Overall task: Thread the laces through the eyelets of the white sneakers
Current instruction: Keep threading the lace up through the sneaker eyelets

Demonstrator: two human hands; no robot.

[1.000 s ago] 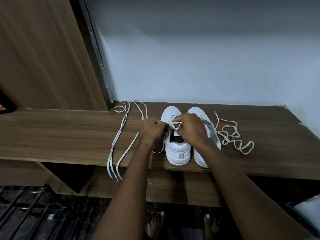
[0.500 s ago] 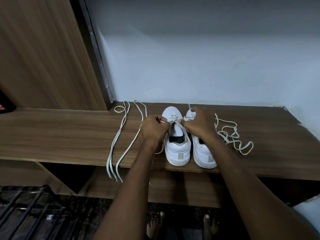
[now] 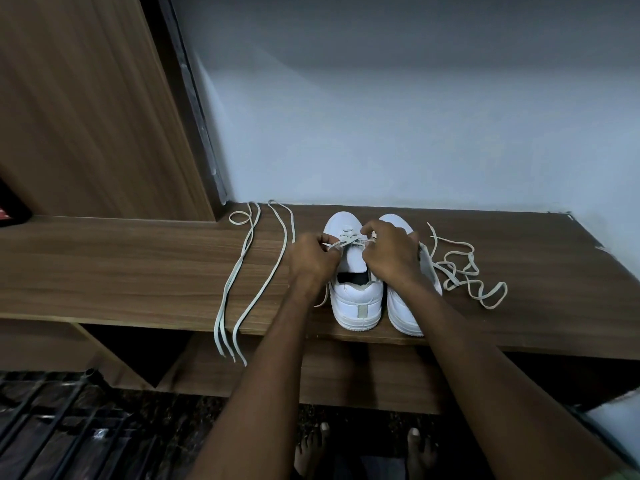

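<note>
Two white sneakers stand side by side on a wooden shelf [image 3: 138, 271], heels toward me: the left sneaker [image 3: 356, 303] and the right sneaker [image 3: 403, 313], partly hidden by my right wrist. My left hand [image 3: 311, 263] and my right hand [image 3: 393, 254] each pinch one end of the lace [image 3: 348, 241] that crosses the left sneaker's front eyelets. One loose lace [image 3: 256, 271] lies stretched out left of the shoes, its ends hanging over the shelf edge. Another lace [image 3: 464, 271] lies tangled to the right.
A wooden cabinet panel [image 3: 86, 116] rises at the left and a pale wall [image 3: 381, 116] stands behind the shelf. Below the shelf are a dark metal rack [image 3: 52, 427] on the floor and my bare toes [image 3: 415, 441].
My right hand moved off the right sneaker's toe back toward me and over the left sneaker. Both hands now pull the lace ends apart across the left sneaker's eyelets.
</note>
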